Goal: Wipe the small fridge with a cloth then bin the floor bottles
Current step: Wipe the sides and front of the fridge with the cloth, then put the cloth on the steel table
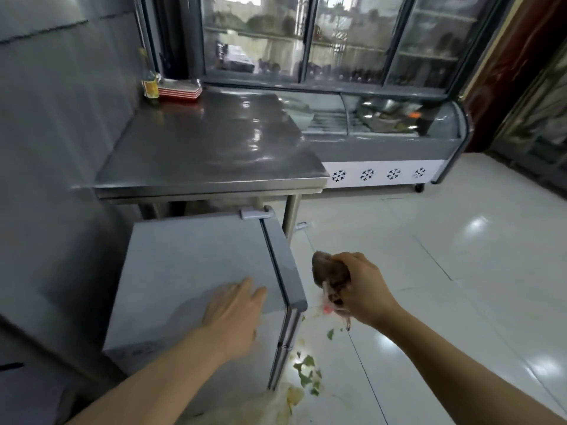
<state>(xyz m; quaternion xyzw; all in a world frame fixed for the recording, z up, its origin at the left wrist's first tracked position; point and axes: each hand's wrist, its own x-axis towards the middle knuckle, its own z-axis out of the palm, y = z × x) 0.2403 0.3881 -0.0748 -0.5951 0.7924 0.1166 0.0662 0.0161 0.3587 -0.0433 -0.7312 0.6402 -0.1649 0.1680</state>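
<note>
The small grey fridge (184, 265) stands low against the left wall, seen from above. My left hand (234, 311) lies flat on its top near the front right corner, fingers straight. Beside the fridge door and over the floor, my right hand (359, 289) grips a bunched brown cloth (329, 271); a pink tag hangs from it. No bottle shows on the floor. A bottle of yellow liquid (150, 78) stands at the back of the steel table.
A steel table (214, 148) stands behind the fridge with stacked red trays (181, 91) at its back left. A chest freezer (383, 142) and glass-door coolers line the back. Green leaf scraps (306, 372) litter the white tiled floor by the fridge.
</note>
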